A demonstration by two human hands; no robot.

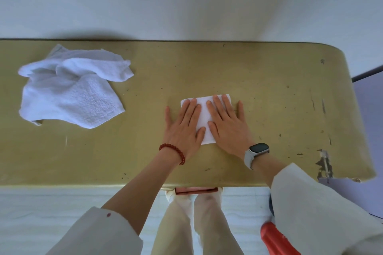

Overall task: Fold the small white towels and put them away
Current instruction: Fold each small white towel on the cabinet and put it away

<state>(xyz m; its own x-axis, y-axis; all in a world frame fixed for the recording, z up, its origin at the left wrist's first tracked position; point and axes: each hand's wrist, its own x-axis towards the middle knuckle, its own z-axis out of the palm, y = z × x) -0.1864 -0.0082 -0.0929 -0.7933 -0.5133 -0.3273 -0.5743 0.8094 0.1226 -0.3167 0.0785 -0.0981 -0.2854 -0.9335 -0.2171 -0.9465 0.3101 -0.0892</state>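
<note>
A small white towel (204, 109), folded into a compact rectangle, lies on the olive-yellow table (269, 93) right of centre. My left hand (184, 128) presses flat on its left part with straight fingers. My right hand (227, 124) lies flat on its right part, fingers spread. Much of the folded towel is hidden under both palms. At the far left of the table sits a crumpled pile of unfolded white towels (70, 87), well apart from both hands.
The table backs against a white wall (186, 2). Its right end is rounded, with chipped paint (324, 163) near the front corner. A red object (275, 240) stands on the floor at lower right, and a pink box (195, 190) shows under the table's front edge.
</note>
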